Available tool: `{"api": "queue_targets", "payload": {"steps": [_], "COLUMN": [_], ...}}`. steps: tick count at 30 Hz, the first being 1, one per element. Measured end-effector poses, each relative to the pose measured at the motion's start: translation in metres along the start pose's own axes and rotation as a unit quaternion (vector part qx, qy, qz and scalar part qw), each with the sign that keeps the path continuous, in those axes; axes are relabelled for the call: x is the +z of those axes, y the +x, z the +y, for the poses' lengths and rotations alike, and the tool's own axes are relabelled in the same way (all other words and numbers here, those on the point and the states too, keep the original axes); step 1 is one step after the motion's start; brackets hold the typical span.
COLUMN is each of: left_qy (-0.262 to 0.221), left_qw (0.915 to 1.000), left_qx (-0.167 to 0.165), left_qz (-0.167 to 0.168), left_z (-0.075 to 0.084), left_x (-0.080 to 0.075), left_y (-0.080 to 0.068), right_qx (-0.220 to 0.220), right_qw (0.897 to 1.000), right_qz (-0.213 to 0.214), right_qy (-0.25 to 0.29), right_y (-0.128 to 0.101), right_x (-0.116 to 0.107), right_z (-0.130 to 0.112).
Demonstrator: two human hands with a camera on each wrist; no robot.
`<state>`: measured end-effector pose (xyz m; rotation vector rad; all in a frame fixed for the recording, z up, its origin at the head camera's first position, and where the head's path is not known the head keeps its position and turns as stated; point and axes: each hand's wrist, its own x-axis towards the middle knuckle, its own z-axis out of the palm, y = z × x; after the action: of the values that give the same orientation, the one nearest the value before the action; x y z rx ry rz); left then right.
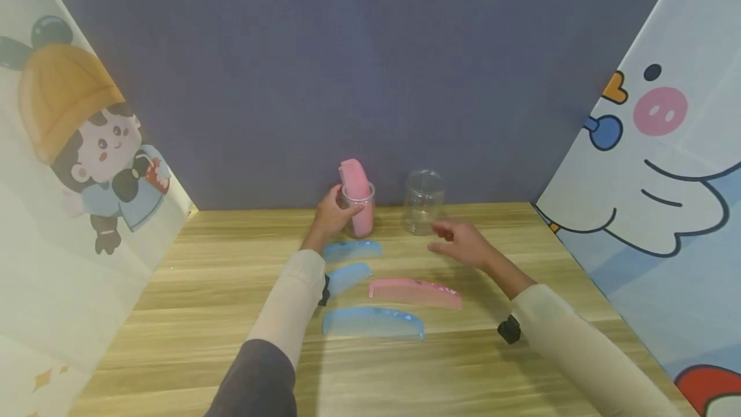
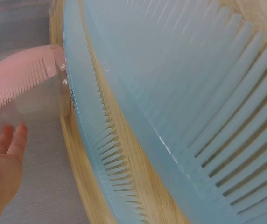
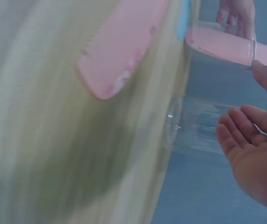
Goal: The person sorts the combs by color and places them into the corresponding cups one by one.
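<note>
A: Head view, far left: the left hand (image 1: 331, 213) curls round the jar (image 1: 360, 211) that holds an upright pink comb (image 1: 354, 180).

B: Steady it there, I'd say. Rightward, the right hand (image 1: 463, 243) hovers spread near the empty jar (image 1: 424, 201).

Pink comb (image 1: 354, 180) in clear jar (image 1: 359, 211); three blue combs (image 1: 373, 323); wood-grain table (image 1: 173, 314); cartoon-printed walls (image 1: 75, 147).
</note>
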<state>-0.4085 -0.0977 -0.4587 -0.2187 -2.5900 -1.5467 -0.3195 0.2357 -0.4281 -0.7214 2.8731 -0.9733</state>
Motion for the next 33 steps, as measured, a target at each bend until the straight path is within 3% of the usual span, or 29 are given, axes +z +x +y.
{"api": "queue_targets", "payload": {"steps": [16,28,33], "left_qy": [0.004,0.003,0.010], "left_qw": [1.0000,0.9999,0.9998], "left_qx": [0.001,-0.009,-0.014], "left_qz": [0.003,-0.003,-0.005], "left_z": [0.000,-0.001,-0.002], "left_x": [0.000,0.000,0.000], "left_y": [0.001,-0.001,0.002], "right_qx": [0.032,-0.023,-0.022], "right_qw": [0.999,0.996,0.992], "right_qz": [-0.040,-0.050,-0.056], "right_qy": [-0.004,-0.074,-0.111], "right_y": [-0.041,-0.062,-0.067], "right_x": [0.026,0.050,0.058], "right_z": [0.009,0.021,0.021]}}
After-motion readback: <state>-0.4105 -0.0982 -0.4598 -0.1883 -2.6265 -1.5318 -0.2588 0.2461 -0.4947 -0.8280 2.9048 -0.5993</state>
